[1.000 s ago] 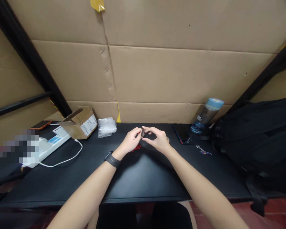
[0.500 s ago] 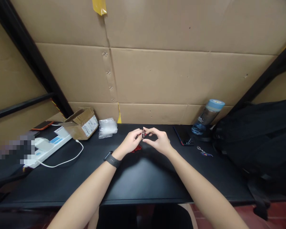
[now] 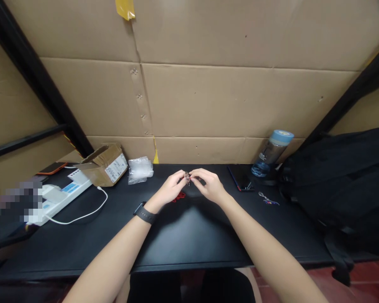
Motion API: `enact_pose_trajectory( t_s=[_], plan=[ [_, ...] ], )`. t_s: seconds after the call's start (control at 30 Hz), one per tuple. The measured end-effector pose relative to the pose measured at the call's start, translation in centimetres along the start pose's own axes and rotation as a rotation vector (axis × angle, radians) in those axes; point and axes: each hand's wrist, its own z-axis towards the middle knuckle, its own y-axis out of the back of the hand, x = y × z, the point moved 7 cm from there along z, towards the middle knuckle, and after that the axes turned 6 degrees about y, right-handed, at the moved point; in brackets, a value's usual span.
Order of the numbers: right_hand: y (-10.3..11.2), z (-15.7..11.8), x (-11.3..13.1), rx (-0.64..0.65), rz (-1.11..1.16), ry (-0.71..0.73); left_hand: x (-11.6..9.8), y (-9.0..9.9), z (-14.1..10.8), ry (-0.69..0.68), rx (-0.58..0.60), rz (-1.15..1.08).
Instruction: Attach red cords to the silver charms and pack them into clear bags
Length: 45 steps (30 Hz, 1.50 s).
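Between the fingertips of my left hand (image 3: 172, 187) is a small, brownish, shiny round piece (image 3: 187, 177), too small to name its kind. My right hand (image 3: 209, 185) is closed in a pinch right beside it, with a bit of red at the fingertips that looks like cord. Below my left hand, a loose bundle of red cord (image 3: 179, 197) lies on the black tabletop (image 3: 189, 240), partly covered by the fingers. A dark watch (image 3: 144, 213) is on my left wrist.
Leftward are an open cardboard box (image 3: 105, 166), clear plastic packets (image 3: 140, 170), a white power strip (image 3: 63, 198) with a cable, and an orange-edged phone (image 3: 52, 168). Rightward are a dark phone (image 3: 241, 179), a blue-lidded bottle (image 3: 271, 153), a keychain-like trinket (image 3: 268, 199) and a black backpack (image 3: 341, 189).
The right thumb and fingers have come together from a wider grip around the brownish piece into a pinch at its right side. The left hand keeps hold of it. The view has shifted slightly.
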Motion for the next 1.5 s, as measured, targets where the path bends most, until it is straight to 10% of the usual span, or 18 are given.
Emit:
enact_pose_trajectory(
  t_s=[0.13, 0.23, 0.67, 0.83, 1.5],
  plan=[
    [-0.4, 0.0, 0.4, 0.057, -0.116, 0.028, 0.7, 0.2, 0.0, 0.037, -0.075, -0.197],
    [-0.3, 0.0, 0.4, 0.098, -0.163, 0.008, 1.0, -1.0, -0.1, 0.095, 0.093, -0.224],
    [2.0, -2.6, -8.9, 0.149, -0.385, -0.398, 4.6, 2.3, 0.0, 0.135, 0.004, 0.695],
    [4.3, -4.3, -11.5, 0.430, -0.335, -0.522, 5.0, 1.7, -0.1, 0.139, 0.012, 0.765],
    [4.6, -5.5, -11.4, 0.632, -0.285, -0.613, 2.4, 1.6, 0.2, 0.143, -0.125, 0.371]
  ],
)
